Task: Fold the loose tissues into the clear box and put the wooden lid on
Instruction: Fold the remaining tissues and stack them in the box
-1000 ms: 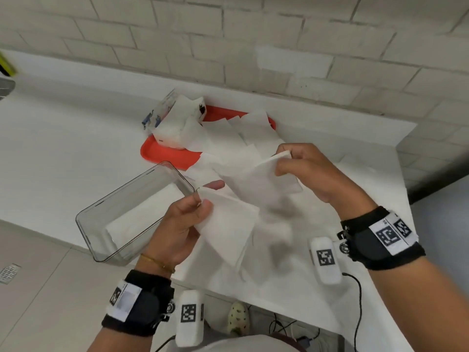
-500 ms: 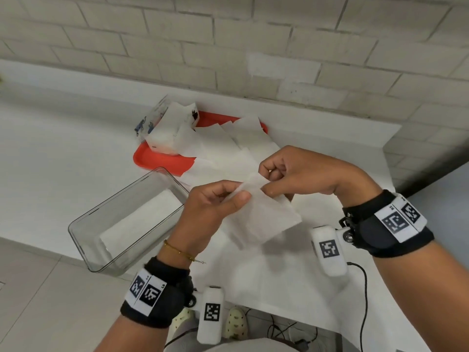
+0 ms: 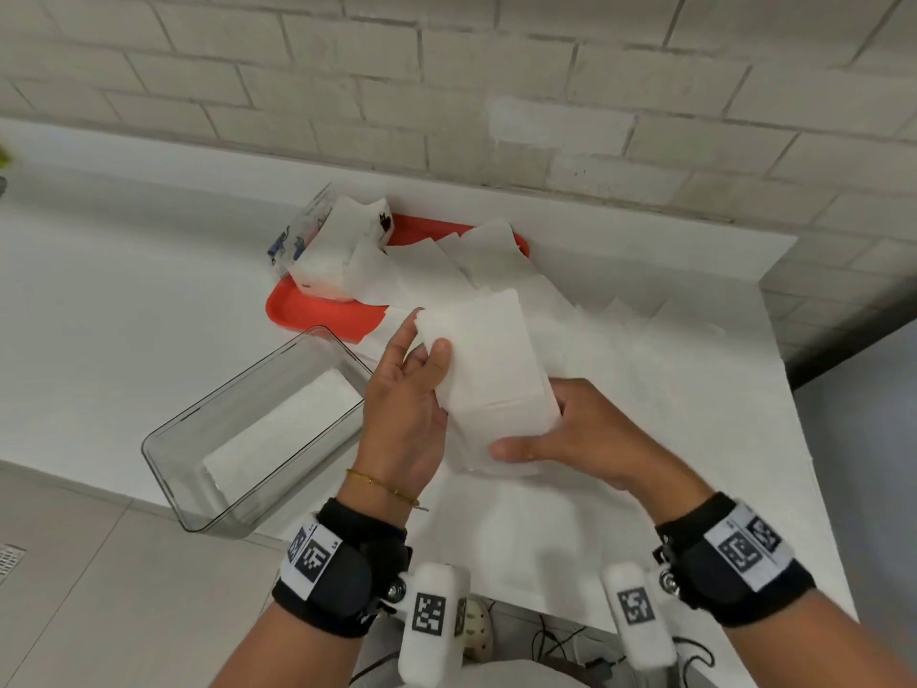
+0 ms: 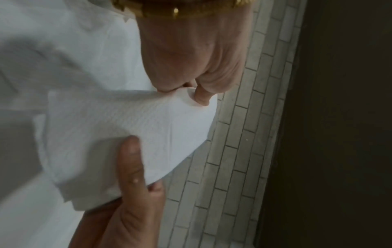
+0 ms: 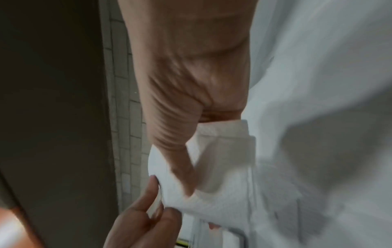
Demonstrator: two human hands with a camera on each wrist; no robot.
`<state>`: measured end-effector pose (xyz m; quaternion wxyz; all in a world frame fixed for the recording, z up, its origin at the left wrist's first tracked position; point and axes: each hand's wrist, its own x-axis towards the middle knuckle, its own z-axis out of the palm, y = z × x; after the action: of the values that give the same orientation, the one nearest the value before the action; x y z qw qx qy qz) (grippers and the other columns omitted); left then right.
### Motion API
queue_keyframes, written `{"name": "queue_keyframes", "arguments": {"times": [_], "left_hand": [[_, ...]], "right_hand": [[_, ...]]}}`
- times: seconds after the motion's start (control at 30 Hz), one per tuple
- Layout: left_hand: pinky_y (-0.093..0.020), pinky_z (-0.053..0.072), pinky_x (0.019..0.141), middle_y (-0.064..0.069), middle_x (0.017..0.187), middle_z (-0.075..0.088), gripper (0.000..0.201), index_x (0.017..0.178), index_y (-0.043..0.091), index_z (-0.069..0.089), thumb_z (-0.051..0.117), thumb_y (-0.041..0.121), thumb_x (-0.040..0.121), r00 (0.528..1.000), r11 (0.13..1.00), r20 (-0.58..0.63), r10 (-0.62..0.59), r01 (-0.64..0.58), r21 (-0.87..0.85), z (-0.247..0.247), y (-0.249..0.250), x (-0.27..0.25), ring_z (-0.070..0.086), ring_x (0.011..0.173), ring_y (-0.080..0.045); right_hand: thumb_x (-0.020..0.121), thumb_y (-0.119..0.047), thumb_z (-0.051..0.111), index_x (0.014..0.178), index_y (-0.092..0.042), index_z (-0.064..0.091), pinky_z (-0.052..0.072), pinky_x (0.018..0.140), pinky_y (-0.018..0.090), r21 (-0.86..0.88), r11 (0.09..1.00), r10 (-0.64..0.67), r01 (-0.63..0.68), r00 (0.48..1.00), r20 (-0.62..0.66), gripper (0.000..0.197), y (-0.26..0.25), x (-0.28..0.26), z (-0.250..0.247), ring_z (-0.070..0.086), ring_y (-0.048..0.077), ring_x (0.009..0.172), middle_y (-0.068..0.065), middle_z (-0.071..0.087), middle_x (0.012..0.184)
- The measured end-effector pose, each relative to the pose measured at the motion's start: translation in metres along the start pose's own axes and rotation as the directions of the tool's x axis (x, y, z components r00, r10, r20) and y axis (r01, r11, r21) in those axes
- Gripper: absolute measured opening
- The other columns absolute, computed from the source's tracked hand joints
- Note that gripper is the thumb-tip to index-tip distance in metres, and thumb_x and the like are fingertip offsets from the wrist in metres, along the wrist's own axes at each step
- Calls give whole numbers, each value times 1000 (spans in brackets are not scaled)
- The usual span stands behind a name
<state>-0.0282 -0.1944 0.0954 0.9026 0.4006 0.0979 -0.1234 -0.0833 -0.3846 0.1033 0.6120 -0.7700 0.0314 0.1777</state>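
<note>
A folded white tissue is held above the table between both hands. My left hand pinches its far left corner, thumb on top and fingers behind. My right hand grips its near end, thumb across the lower edge. The left wrist view shows the same tissue pinched at two edges; the right wrist view shows the tissue blurred. The clear box sits to the left at the table's front edge with folded tissues lying flat inside. No wooden lid is in view.
A red tray at the back holds an opened tissue pack. Several loose tissue sheets spill from the tray across the white table. A brick wall runs behind. The table ends close on the right.
The sheet has gone from a loose hanging piece to a neat folded rectangle. My left hand moved to its far corner and my right hand dropped to its near end.
</note>
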Motion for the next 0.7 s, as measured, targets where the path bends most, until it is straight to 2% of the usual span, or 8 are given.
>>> {"name": "queue_keyframes", "arguments": {"times": [0.13, 0.23, 0.3, 0.37, 0.47, 0.53, 0.63, 0.7], "left_hand": [[-39, 58, 100, -3, 102, 71, 52, 142, 19, 60, 62, -8, 97, 1000, 985, 20, -24, 20, 173, -28, -7, -2, 70, 102, -18], [-36, 60, 93, -5, 122, 74, 69, 141, 19, 60, 75, -12, 81, 984, 918, 130, -120, 59, 393, -59, -12, -10, 70, 109, -22], [-36, 60, 95, -8, 130, 74, 77, 142, 16, 57, 84, -12, 77, 955, 830, 228, -192, 35, 557, -77, -14, -15, 70, 119, -23], [-38, 59, 97, -5, 127, 76, 72, 138, 16, 60, 89, -5, 75, 938, 705, 258, -233, -19, 709, -90, -15, -18, 72, 119, -22], [-26, 58, 81, 5, 102, 81, 43, 109, 22, 78, 95, 6, 73, 964, 542, 219, -153, -103, 834, -102, -18, -22, 75, 92, -9], [-22, 51, 71, 7, 85, 78, 26, 91, 21, 82, 93, 4, 75, 975, 546, 202, -88, -123, 829, -110, -18, -25, 69, 76, -7], [-25, 59, 72, -3, 90, 82, 25, 88, 17, 83, 90, -3, 74, 996, 641, 70, -50, -22, 767, -125, -10, -32, 76, 81, -15], [-30, 61, 75, -8, 92, 81, 27, 82, 17, 80, 90, -6, 72, 1000, 656, -3, -22, 16, 755, -138, -9, -35, 76, 84, -20]], "right_hand": [[80, -23, 90, 102, -19, 82, 62, 93, 47, 70, 994, 97, -84, 975, -200, 24, 31, -10, -4, 79, 17, 94, -2, 82, 99], [80, -25, 90, 98, -22, 83, 63, 83, 34, 3, 995, 94, -96, 972, -214, 19, 41, -20, -17, 79, 13, 88, -5, 82, 94], [80, -29, 91, 90, -27, 83, 56, 70, 20, -142, 982, 97, -125, 977, -192, 13, 45, -20, -22, 76, 4, 77, -11, 81, 84], [80, -36, 90, 81, -27, 82, 47, 60, 14, -339, 933, 69, -123, 984, -165, 12, 49, -14, -20, 69, -1, 66, -12, 77, 75], [82, -34, 89, 91, -31, 85, 53, 74, 15, -377, 926, -13, -39, 991, -135, 10, 55, -3, -5, 72, -4, 83, -16, 80, 88], [82, -30, 89, 96, -34, 84, 54, 83, 12, -299, 954, -51, 4, 988, -149, 15, 57, 1, 7, 72, -7, 92, -21, 79, 95], [80, -30, 91, 98, -29, 84, 57, 83, 17, -85, 996, -26, 9, 980, -197, 19, 65, 5, 23, 74, 2, 94, -15, 80, 98], [77, -26, 93, 100, -25, 84, 59, 84, 24, 3, 1000, -20, 21, 981, -192, 25, 72, 7, 35, 75, 9, 96, -10, 81, 101]]}}
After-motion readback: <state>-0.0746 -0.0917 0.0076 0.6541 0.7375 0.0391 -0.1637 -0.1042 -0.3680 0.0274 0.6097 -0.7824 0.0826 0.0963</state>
